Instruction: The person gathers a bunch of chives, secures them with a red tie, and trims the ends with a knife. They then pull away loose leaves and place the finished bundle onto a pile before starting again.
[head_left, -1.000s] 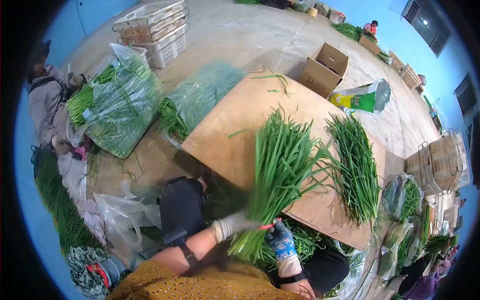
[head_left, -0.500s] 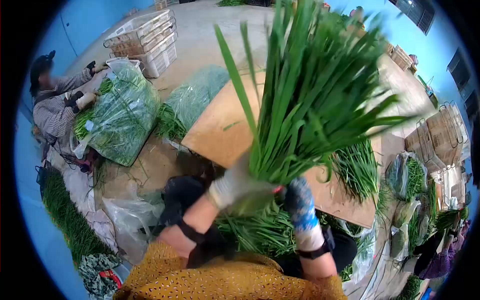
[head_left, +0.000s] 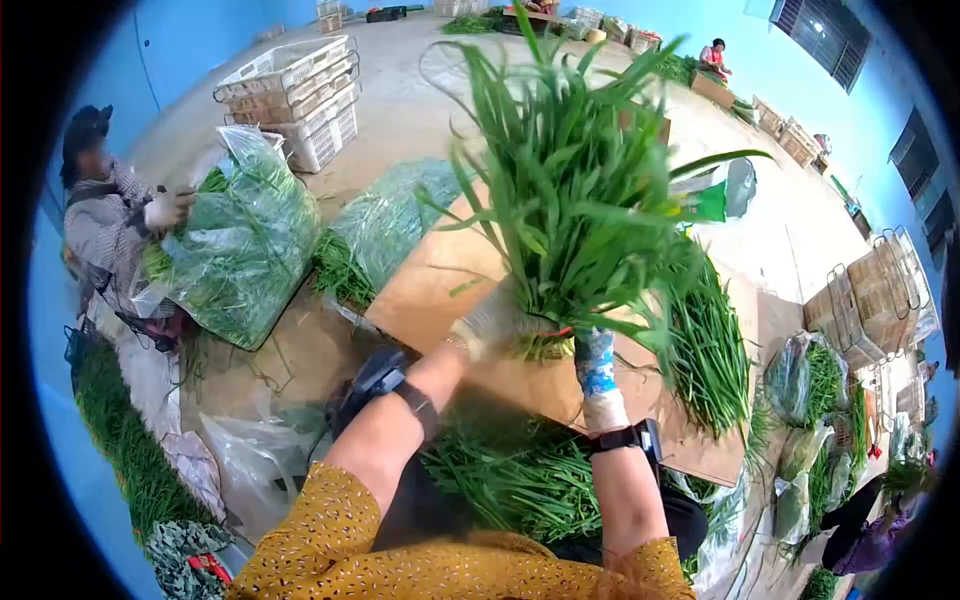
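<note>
A bunch of garlic chives (head_left: 580,190) stands upright over the board, its flat green leaves fanned out and slightly blurred. My left hand (head_left: 492,322), in a pale glove, is closed round the lower part of the bunch. Against the other side of its base is my right hand (head_left: 597,368), in a blue-patterned glove, closed on it with the fingers mostly hidden. A thin red band (head_left: 562,332) shows between the hands. The brown board (head_left: 450,265) lies beneath, with more chives (head_left: 708,340) laid on its right side. Loose chives (head_left: 520,475) lie close to my body.
At the left a co-worker (head_left: 110,220) handles a plastic bag of greens (head_left: 245,255). Stacked crates stand behind (head_left: 300,100) and at the right (head_left: 870,290). Another clear bag (head_left: 400,205) lies beyond the board; crumpled plastic (head_left: 255,450) lies by my left side.
The bunch has moved forward, away from my body and over the board, and is more upright. Both arms reach farther out. The co-worker's raised hand has come down from the bag's top.
</note>
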